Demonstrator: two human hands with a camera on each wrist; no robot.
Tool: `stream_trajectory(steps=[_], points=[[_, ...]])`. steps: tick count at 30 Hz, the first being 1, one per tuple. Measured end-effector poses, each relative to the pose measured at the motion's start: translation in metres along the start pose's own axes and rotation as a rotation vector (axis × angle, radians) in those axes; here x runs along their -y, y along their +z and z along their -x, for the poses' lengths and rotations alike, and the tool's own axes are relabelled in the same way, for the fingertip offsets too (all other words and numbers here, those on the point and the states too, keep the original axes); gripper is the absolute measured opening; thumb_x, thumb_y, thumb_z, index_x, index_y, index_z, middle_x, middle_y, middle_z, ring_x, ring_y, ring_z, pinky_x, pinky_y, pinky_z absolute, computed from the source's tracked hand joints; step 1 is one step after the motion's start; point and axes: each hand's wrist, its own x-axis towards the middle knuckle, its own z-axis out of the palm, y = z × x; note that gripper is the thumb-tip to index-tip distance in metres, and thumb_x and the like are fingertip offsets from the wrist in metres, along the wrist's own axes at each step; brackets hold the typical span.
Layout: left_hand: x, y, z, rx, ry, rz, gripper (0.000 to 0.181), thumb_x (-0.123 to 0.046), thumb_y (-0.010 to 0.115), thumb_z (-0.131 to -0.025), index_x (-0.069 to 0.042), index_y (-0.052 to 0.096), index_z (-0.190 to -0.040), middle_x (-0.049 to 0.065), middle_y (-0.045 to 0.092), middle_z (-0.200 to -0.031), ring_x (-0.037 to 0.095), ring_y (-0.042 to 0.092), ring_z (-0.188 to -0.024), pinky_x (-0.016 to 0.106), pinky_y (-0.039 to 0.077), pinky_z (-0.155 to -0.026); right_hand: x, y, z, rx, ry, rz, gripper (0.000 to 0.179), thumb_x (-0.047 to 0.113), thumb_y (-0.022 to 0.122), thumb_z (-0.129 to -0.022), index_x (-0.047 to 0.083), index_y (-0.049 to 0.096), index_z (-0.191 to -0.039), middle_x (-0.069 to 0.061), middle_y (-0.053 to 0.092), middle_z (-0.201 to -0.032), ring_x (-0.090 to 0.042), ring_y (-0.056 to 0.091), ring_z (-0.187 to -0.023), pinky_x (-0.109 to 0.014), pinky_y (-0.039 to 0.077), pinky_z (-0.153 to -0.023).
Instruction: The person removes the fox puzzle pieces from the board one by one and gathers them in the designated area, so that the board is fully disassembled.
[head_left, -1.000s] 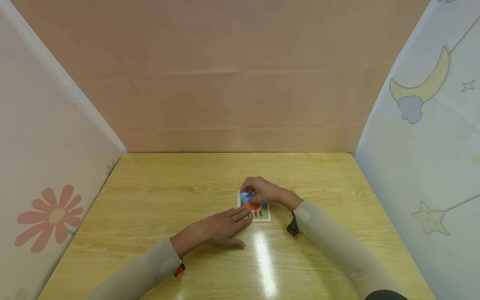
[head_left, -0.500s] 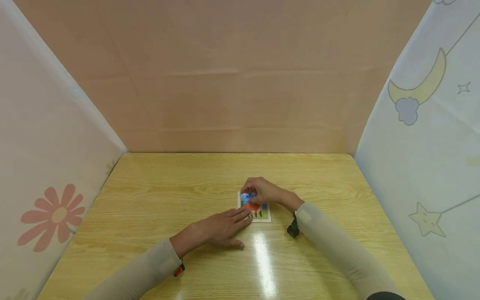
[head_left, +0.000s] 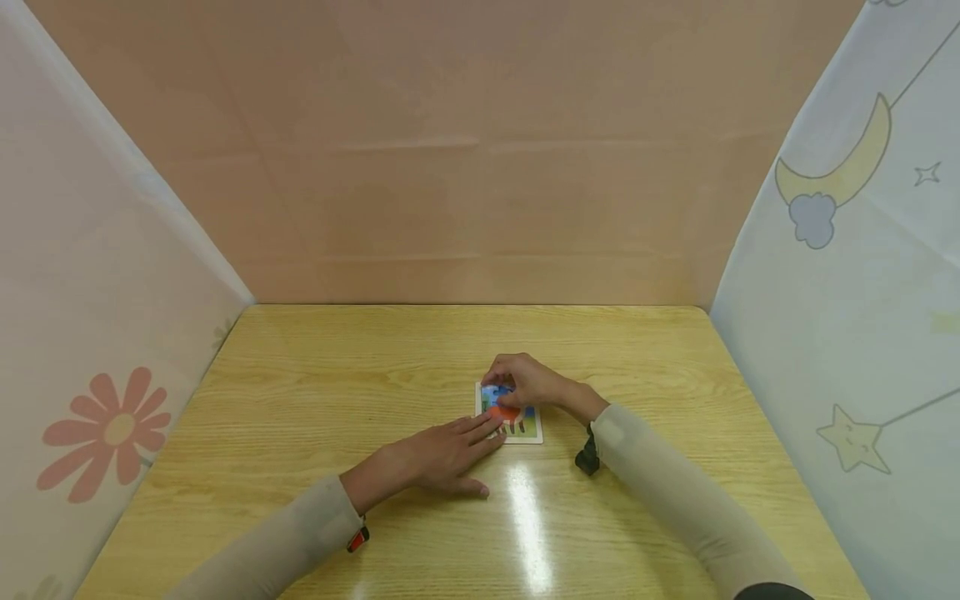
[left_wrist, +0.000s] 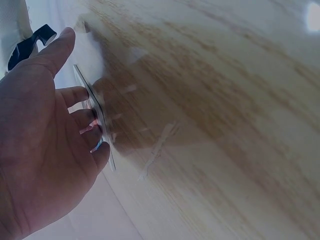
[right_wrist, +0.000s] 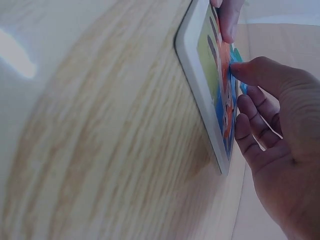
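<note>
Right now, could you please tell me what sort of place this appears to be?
Probably a screened-off tabletop workspace: a wood-grain table stands before a plain tan backdrop, between pale sheets printed with a flower and a moon.

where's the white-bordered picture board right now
In the head view, the picture board lies on the table just right of centre, partly under the left hand and right hand.

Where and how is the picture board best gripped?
Probably by its bare right rim, near the front corner, coming in low from the right and pinching it top and bottom. The board lies flat on the table, so the thin rim offers the hold; the left hand covers part of the left front, and the right hand is at the far side.
</note>
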Motion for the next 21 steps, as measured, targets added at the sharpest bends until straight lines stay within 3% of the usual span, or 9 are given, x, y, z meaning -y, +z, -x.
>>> stream_trajectory(steps=[21], points=[[0.0003,0.0016,-0.0011,0.003,-0.005,0.025,0.087,-0.065,0.047,-0.107,-0.014,0.019,-0.171,0.008,0.007,-0.179,0.024,0.011,-0.164,0.039,0.024,-0.131,-0.0009,-0.0017,-0.0014,0.018,-0.008,0.066,0.030,0.004,0.084,-0.089,0.002,0.079,-0.118,-0.006,0.072,-0.109,-0.017,0.068,-0.098,-0.030,0.060,-0.086]])
